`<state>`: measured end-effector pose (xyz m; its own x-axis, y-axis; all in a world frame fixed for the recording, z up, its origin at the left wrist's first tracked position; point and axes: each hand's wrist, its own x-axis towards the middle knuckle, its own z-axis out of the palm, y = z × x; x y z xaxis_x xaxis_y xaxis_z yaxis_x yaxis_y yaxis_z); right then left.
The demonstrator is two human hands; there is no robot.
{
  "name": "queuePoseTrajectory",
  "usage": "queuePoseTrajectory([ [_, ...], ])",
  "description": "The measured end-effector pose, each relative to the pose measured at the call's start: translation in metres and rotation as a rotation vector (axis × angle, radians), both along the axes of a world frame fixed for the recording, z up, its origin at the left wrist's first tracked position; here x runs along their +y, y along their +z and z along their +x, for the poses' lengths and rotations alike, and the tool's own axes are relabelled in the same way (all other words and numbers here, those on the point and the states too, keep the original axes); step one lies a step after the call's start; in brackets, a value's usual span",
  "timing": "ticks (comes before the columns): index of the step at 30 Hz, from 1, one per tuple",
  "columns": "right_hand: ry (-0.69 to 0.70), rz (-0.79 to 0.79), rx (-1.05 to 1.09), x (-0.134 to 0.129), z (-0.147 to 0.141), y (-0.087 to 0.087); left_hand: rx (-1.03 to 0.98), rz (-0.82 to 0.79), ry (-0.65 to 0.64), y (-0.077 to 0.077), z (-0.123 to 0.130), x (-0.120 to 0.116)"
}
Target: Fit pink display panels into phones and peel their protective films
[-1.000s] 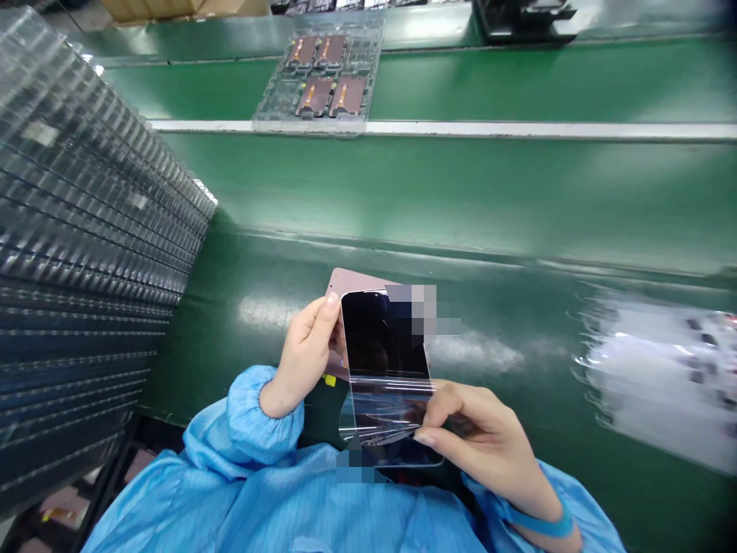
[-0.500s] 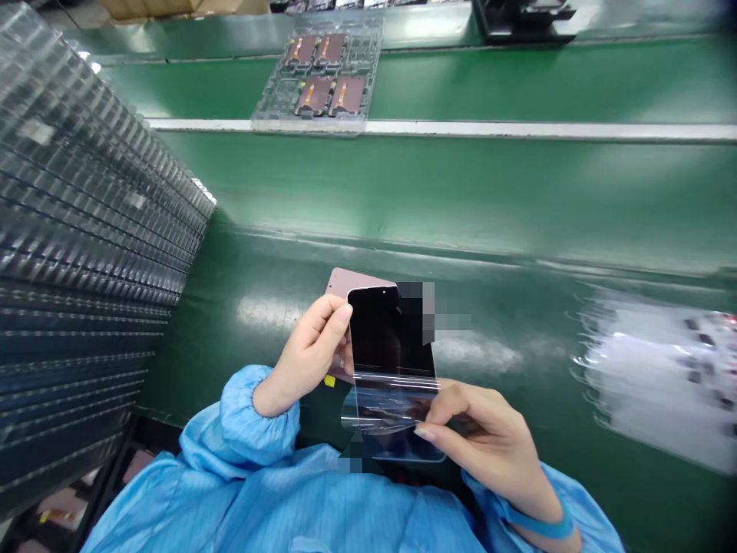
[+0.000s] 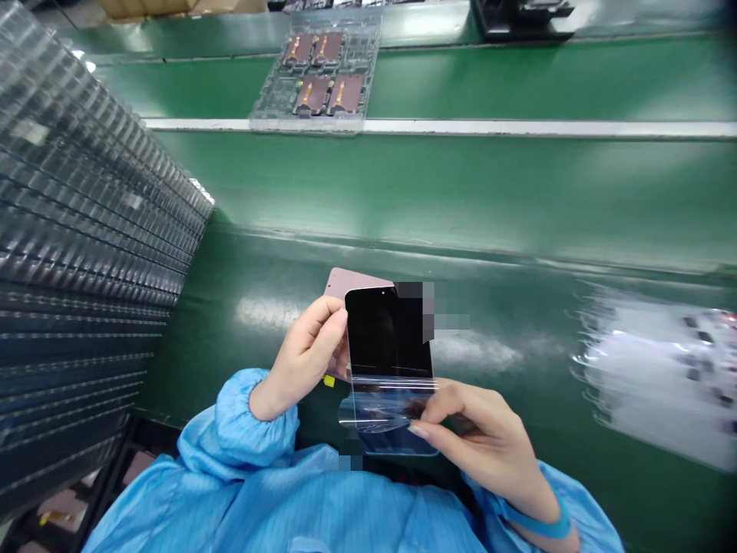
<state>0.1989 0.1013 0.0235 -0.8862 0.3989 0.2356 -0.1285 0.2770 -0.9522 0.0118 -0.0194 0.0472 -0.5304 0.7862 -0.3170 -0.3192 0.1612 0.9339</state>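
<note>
One black screen (image 3: 380,330) lies between left hand (image 3: 311,346) gripping it and right hand (image 3: 484,430) pinching film (image 3: 377,411).

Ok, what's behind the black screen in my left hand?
A pinkish panel shows past the upper left of the black screen, and a yellow tab below. The screen and your left hand hide most of the panel.

No text, number, brand or sign can be read. Pale, label-like patches (image 3: 30,132) are seen on the tall stack of clear plastic trays (image 3: 86,261) left of the left hand (image 3: 311,342), without legible lettering. Dark marks (image 3: 699,338) on the translucent plastic sheets (image 3: 645,365), right of the right hand (image 3: 480,430), are too small to be made out.
</note>
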Motion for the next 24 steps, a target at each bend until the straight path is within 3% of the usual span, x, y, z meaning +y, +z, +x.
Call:
queuePoseTrajectory([
  [10,0.002,0.002,-0.013,-0.0001,0.0016,-0.0033,0.185,-0.003,0.009,0.0029,-0.0024,-0.0018],
  [24,0.003,-0.018,-0.004,0.0002,0.0009,-0.0029,0.148,-0.017,0.041,0.0038,-0.003,0.0019],
])
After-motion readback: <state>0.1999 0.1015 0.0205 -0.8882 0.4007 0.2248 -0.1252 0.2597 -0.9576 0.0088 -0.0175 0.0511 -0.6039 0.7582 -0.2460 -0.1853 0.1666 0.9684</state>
